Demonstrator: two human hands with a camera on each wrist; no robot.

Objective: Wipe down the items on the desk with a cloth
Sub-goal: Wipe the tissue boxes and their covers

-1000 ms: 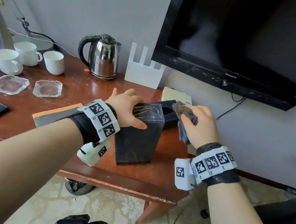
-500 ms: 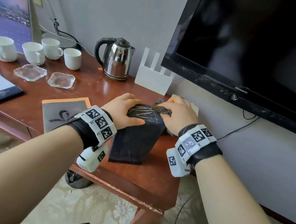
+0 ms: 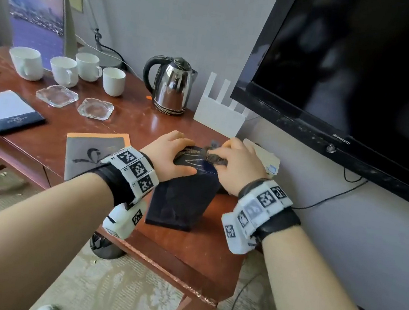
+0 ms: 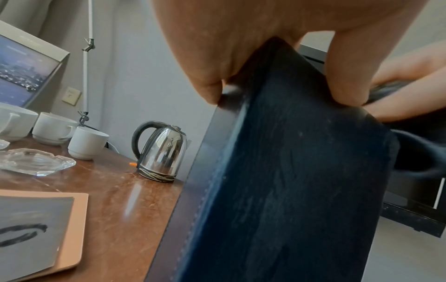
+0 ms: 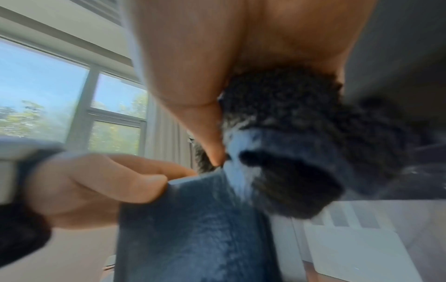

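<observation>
Nearest to me, my left hand point(image 3: 172, 154) grips the top near corner of the dark box point(image 3: 181, 201), thumb on the face toward me and fingers curled over the upper edge; the left wrist view shows that pinch plainly. My right hand point(image 3: 238, 169) sits just beside it on the same top face, fingers bunched round the cloth point(image 3: 213, 157) and pressing it down onto the box. The right wrist view is smeared, so I can only say the cloth looks wadded under the fingers, with a fold hanging off the far side.

The box stands upright near the front right corner of the desk point(image 3: 180, 253), its long axis vertical, leaning slightly away from me as it rises. The top is short and runs left to right between my two hands. I judge that the coming stroke turns on this: the cloth hand is at the right end of the top, the bracing hand at the left, so any wipe across runs toward my left fingers, while the tall sides lie straight below the cloth.

Beyond the box lie a booklet point(image 3: 94, 150), two glass ashtrays point(image 3: 75, 101), a kettle point(image 3: 172, 87), white cups point(image 3: 69, 70) and a router point(image 3: 220, 114) under the television point(image 3: 364, 79), all well apart from my hands.
</observation>
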